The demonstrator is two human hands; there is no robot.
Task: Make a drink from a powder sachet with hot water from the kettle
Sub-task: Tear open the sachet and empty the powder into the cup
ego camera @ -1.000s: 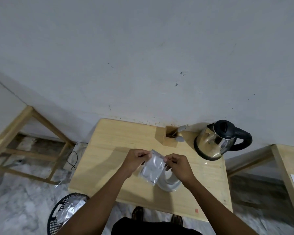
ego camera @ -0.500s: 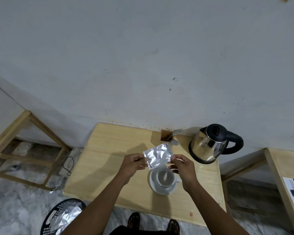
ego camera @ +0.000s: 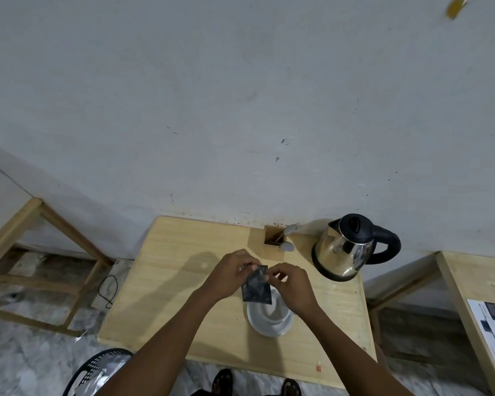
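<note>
Pinching top edge of sachet [ego camera: 256, 288] with fingers of left hand [ego camera: 231, 274] and right hand [ego camera: 293, 287]. Hanging over cup [ego camera: 270, 308] on saucer [ego camera: 269, 327]. Kettle [ego camera: 346, 248] sitting right on tabletop [ego camera: 169, 281].

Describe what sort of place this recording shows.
Probably a bare makeshift room: a small pale wooden table against a scuffed grey wall, a steel electric kettle with black handle, and a marbled stone floor.

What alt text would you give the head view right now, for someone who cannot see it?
Both hands, left hand and right hand, pinch the top of a foil sachet above a white cup on its saucer on a wooden table. A steel kettle stands at the table's back right.
</note>
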